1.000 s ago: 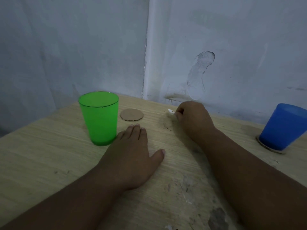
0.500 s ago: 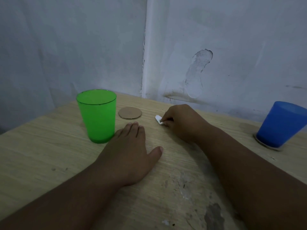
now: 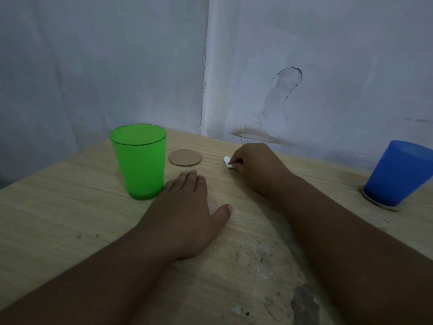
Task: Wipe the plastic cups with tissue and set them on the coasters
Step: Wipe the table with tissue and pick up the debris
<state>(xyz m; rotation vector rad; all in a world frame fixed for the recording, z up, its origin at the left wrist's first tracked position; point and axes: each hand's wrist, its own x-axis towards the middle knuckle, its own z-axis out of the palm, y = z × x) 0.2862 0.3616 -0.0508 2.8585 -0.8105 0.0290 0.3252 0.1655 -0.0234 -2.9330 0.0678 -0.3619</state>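
A green plastic cup [image 3: 140,160] stands upright on the wooden table [image 3: 58,207], left of centre. Just behind and right of it lies a bare round cardboard coaster [image 3: 185,157]. My left hand [image 3: 185,212] rests flat on the table, palm down, fingers beside the green cup's base. My right hand [image 3: 255,167] is further back, its fingers pinched on a small white tissue [image 3: 227,161] that touches the table. At the far right a blue plastic cup [image 3: 398,174] stands upside down on a second coaster [image 3: 379,205].
Pale walls meet in a corner right behind the table [image 3: 206,90]. The table surface is scuffed and chipped near the front right [image 3: 302,303].
My right hand has drawn the tissue from the back of the table toward the left and nearer, then held about still. The left hand and both cups have not moved.
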